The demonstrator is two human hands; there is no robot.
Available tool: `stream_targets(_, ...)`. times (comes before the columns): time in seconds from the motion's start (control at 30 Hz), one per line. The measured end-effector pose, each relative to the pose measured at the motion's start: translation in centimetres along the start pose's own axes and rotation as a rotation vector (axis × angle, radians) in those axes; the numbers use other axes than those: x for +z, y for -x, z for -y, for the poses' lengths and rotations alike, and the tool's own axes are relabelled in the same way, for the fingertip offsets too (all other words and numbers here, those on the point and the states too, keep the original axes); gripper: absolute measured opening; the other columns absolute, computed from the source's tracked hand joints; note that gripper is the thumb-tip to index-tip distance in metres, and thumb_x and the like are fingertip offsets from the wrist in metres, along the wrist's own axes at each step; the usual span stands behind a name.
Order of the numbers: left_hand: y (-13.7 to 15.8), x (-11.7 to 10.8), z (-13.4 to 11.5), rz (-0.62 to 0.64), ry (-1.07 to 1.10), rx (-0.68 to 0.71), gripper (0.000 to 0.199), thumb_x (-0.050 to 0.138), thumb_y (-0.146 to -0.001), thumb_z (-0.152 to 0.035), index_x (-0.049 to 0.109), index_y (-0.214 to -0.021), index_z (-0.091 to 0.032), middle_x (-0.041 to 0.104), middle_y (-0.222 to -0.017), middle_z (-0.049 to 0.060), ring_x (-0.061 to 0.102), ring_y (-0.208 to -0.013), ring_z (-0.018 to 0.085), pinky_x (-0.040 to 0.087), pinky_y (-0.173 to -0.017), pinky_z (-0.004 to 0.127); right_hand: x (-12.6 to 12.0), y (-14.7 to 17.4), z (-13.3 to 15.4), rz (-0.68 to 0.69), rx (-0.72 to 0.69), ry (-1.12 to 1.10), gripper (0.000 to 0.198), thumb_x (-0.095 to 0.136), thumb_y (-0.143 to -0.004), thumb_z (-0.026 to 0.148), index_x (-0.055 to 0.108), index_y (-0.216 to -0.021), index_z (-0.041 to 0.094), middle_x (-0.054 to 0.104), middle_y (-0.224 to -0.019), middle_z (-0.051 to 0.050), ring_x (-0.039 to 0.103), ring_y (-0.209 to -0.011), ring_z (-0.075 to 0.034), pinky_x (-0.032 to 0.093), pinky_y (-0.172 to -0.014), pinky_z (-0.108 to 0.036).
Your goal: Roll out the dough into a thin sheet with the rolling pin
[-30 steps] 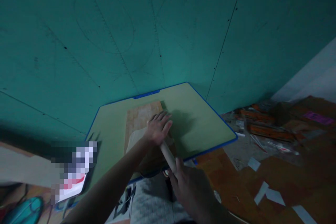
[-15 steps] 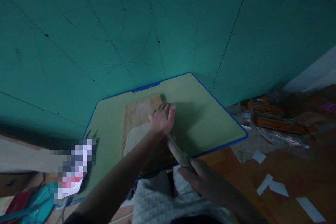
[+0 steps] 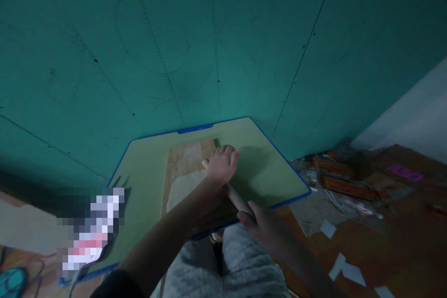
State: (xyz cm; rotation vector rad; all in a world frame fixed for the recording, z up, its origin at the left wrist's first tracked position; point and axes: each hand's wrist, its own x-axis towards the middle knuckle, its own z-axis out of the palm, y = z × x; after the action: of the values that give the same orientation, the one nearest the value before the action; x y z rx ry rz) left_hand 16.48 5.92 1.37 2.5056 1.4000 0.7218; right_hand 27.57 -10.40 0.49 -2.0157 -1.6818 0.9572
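A wooden rolling pin (image 3: pixel 237 199) lies slantwise over a cutting board (image 3: pixel 174 158). My left hand (image 3: pixel 223 165) rests on its far part, fingers bent over it, and the pin's tip pokes out on the left. Around the near end my right hand (image 3: pixel 253 216) is closed, by the table's front edge. Left of the pin, a thin pale sheet of dough (image 3: pixel 181 190) is spread on the board, partly covered by my left forearm. My arms and shadow hide the board's near part.
The small table (image 3: pixel 146 163) has a blue rim and stands against a green wall (image 3: pixel 195 56). A blurred-out pale object (image 3: pixel 94 233) lies at its left edge. Paper pieces (image 3: pixel 352 272) and wooden slats (image 3: pixel 345 186) lie on the floor at right.
The view has tilted up and shifted, so the table sits a little lower at its far edge. Both hands keep their hold on the rolling pin; its far tip now shows more.
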Motion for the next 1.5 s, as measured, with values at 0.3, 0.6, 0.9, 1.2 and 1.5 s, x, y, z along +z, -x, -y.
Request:
stream_targets(0.3, 7.3, -6.5, 8.6, 0.089, -0.305, -0.107, 0.030, 0.040, -0.095, -0.023, 0.069, -0.099, -0.018, 0.067, -0.102, 0.011, 0.060, -0.098, 0.026, 0.049, -0.086, 0.040, -2.0, -1.7, -4.0, -0.146, 0.012, -0.234, 0.040, 0.031, -0.090, 0.057, 0.047, -0.072, 0.025, 0.053, -0.058, 0.002, 0.052, -0.055, -0.017, 0.037, -0.055, -0.027)
stream_targets(0.6, 8.7, -6.3, 7.3, 0.124, -0.466, -0.204, 0.028, 0.038, -0.097, -0.028, 0.063, -0.098, -0.014, 0.063, -0.099, 0.014, 0.056, -0.098, 0.029, 0.045, -0.083, 0.041, -2.5, -1.8, -4.3, -0.148, 0.024, -0.239, 0.042, 0.041, -0.085, 0.063, 0.049, -0.071, 0.024, 0.048, -0.057, 0.004, 0.047, -0.054, -0.015, 0.035, -0.053, -0.027)
stream_targets(0.9, 9.2, -5.6, 6.0, 0.163, -0.281, 0.067, 0.035, 0.040, -0.098, -0.028, 0.057, -0.126, -0.014, 0.056, -0.136, 0.013, 0.046, -0.129, 0.028, 0.039, -0.105, 0.043, -2.8, -2.0, -4.4, -0.051, 0.044, -0.370, 0.044, 0.040, -0.083, 0.066, 0.047, -0.073, 0.024, 0.039, -0.049, 0.008, 0.037, -0.043, -0.011, 0.030, -0.044, -0.025)
stream_targets(1.2, 9.0, -2.9, 4.3, 0.178, -0.153, 0.279, 0.043, 0.033, -0.100, -0.030, 0.046, -0.140, -0.018, 0.047, -0.148, 0.011, 0.040, -0.138, 0.024, 0.030, -0.115, 0.047, -3.0, -1.8, -4.4, -0.039, 0.050, -0.365, 0.045, 0.041, -0.083, 0.067, 0.046, -0.072, 0.024, 0.037, -0.050, 0.009, 0.035, -0.043, -0.010, 0.027, -0.042, -0.024)
stream_targets(1.5, 11.8, -4.0, 4.1, 0.090, -0.223, 0.052, 0.032, 0.043, -0.096, -0.023, 0.062, -0.120, -0.014, 0.060, -0.133, 0.012, 0.050, -0.128, 0.028, 0.040, -0.108, 0.045, -2.7, -1.4, -3.8, 0.003, 0.024, -0.334, 0.046, 0.041, -0.083, 0.068, 0.044, -0.069, 0.024, 0.037, -0.052, 0.008, 0.037, -0.046, -0.011, 0.031, -0.044, -0.024)
